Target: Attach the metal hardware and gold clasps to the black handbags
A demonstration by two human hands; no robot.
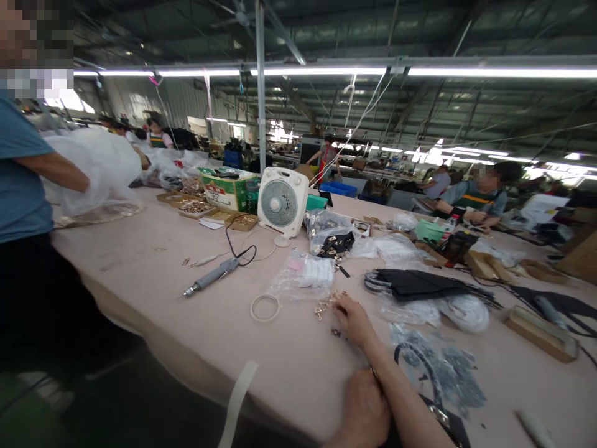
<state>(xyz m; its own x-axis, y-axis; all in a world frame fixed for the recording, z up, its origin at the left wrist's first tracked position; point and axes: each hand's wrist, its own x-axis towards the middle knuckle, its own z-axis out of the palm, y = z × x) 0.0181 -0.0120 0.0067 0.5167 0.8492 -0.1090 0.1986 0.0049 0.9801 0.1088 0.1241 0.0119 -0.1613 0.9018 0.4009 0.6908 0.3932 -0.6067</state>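
1. Roughly between fan (pixel 282 202) and clips (pixel 321 308) lies a bag (pixel 305 275); driver (pixel 212 278) and ring (pixel 265 320) lie before the fan.
2. Left of the fan, a tray (pixel 198 215) holds metal parts (pixel 194 205).
3. Before it, the right hand (pixel 357 320) curls at the clips; left hand (pixel 366 407) blurred; cannot tell either's grip.

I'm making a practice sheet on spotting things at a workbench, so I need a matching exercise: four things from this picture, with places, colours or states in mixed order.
Column one
1. Fan
2. Corded hand tool
3. Ring
4. Person's right hand

Column two
A. Lying flat beside a clear plastic bag
B. At a scatter of small metal parts
C. Standing upright near a green box
D. Grey, with a slim pointed tip

Right pairs: 1-C, 2-D, 3-A, 4-B
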